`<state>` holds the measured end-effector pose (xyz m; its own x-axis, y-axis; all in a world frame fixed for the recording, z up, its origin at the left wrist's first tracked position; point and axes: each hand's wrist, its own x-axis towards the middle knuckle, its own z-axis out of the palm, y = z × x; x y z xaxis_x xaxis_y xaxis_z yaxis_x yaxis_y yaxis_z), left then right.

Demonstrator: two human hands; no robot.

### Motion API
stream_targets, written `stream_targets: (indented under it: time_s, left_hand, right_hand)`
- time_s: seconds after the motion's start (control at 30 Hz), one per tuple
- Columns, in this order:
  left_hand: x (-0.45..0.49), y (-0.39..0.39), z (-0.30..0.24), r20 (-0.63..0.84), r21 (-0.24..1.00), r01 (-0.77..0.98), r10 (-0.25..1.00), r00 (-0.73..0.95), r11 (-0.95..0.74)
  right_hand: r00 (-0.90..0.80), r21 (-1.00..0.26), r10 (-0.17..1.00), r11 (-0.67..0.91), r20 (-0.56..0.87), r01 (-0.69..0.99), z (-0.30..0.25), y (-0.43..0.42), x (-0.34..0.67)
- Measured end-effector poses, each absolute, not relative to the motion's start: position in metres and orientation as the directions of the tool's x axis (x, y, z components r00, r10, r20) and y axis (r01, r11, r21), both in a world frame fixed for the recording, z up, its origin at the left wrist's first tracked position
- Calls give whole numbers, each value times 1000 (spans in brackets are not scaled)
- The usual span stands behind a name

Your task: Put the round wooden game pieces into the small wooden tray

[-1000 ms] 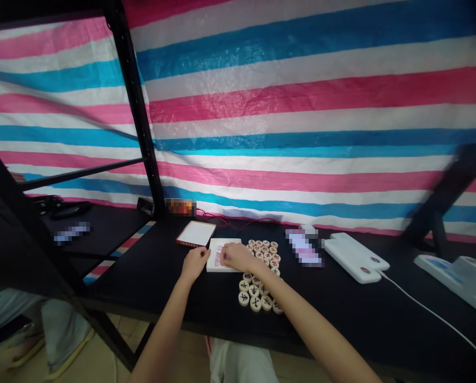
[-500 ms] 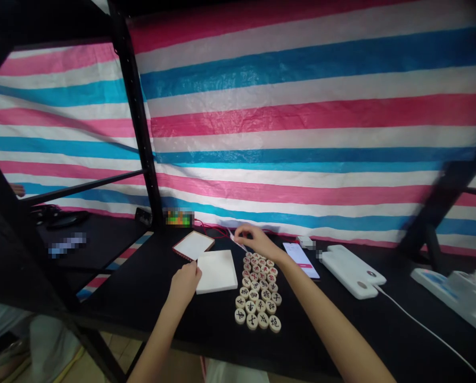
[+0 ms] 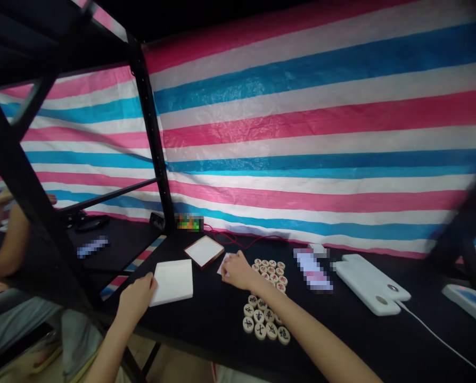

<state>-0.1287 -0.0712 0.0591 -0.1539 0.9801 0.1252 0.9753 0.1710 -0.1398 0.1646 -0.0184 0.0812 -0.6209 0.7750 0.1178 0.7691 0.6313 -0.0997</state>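
Note:
My left hand (image 3: 136, 299) is closed on the left edge of a shallow white square box (image 3: 173, 281) at the table's left. A sheet of pale paper (image 3: 222, 265) is pinched in my right hand (image 3: 238, 270), low over the table; part of it is hidden behind the fingers. Beside my right forearm, rows of round Chinese chess pieces (image 3: 260, 330) stand close together, red characters toward the back and black toward the front. My forearm covers some of them. Behind the white box lies a square box lid (image 3: 204, 251), white inside with a reddish-brown rim.
A phone (image 3: 313, 270) lies right of the pieces, with a white device on a cable (image 3: 371, 287) beyond it. A power strip (image 3: 467, 306) sits at far right. Thin red wires (image 3: 230, 237) run along the striped sheet (image 3: 302, 154). Another person's arm (image 3: 10, 239) shows at left.
My left hand has drawn the white box to the left, away from the chess pieces. My right hand has brought the paper leftward and down, nearer me. The view has shifted a little.

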Motion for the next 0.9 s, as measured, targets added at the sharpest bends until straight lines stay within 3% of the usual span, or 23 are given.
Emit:
stream_targets:
  time_s: [0.2,0.43,0.6,0.8,0.9]
  left_hand:
    - [-145,-40,35,57,-126,980,987,-147,153]
    - [-145,-21,31,74,-85,986,988,-135,141]
    - [-139,-19,25,80,37,983,980,-184,182]
    - [-133,-13,35,41,192,943,958,-284,271]
    - [-127,-33,42,118,302,908,934,-337,289]
  right_hand:
    - [-665,-143,747,657,-17,741,68,-19,172]
    - [-665,-180,743,666,76,723,64,-16,188]
    - [-694,-255,701,649,-167,717,62,-14,190]
    - [-752,-242,634,712,-180,659,67,-23,192]
    - [-754,-257,645,713,-123,652,74,-29,194]
